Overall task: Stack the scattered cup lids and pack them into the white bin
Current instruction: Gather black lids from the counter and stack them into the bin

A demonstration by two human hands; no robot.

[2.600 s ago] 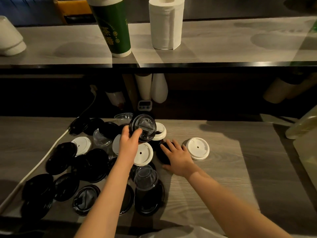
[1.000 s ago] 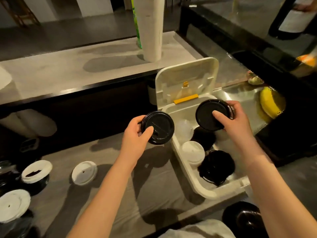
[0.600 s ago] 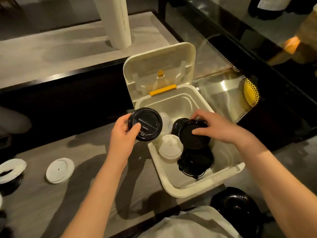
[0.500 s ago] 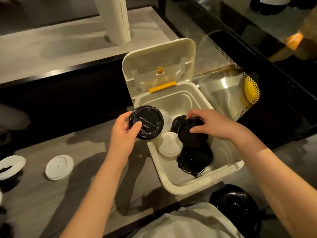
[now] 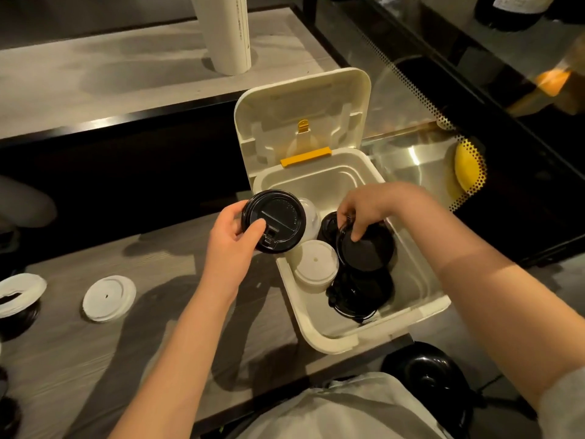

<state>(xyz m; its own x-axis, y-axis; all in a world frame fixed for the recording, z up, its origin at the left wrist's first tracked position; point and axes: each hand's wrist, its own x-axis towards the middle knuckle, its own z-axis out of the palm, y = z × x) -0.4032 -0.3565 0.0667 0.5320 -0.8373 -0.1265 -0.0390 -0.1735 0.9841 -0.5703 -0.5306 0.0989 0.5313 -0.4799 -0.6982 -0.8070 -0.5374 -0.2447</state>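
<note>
The white bin [image 5: 329,339] stands open at the counter's right end, its hinged cover [image 5: 304,103] tipped up behind. My left hand [image 5: 232,239] grips a stack of black lids [image 5: 278,217] just over the bin's left rim. My right hand [image 5: 370,205] reaches inside the bin and pinches another black lid stack [image 5: 368,251], tilted above more black lids [image 5: 361,294] on the bin floor. A white lid stack [image 5: 315,264] and a clear lid [image 5: 310,213] also lie in the bin.
A single white lid [image 5: 109,297] lies on the wooden counter [image 5: 95,369] to the left, with a torn white lid [image 5: 19,289] on black lids at the left edge. A white roll [image 5: 226,33] stands on the raised shelf. A black round object [image 5: 427,380] sits below the bin.
The view swung from the scattered lid pile to the bin. My right hand lowered its black lids from above the bin down into it; my left hand moved its stack up to the bin's rim.
</note>
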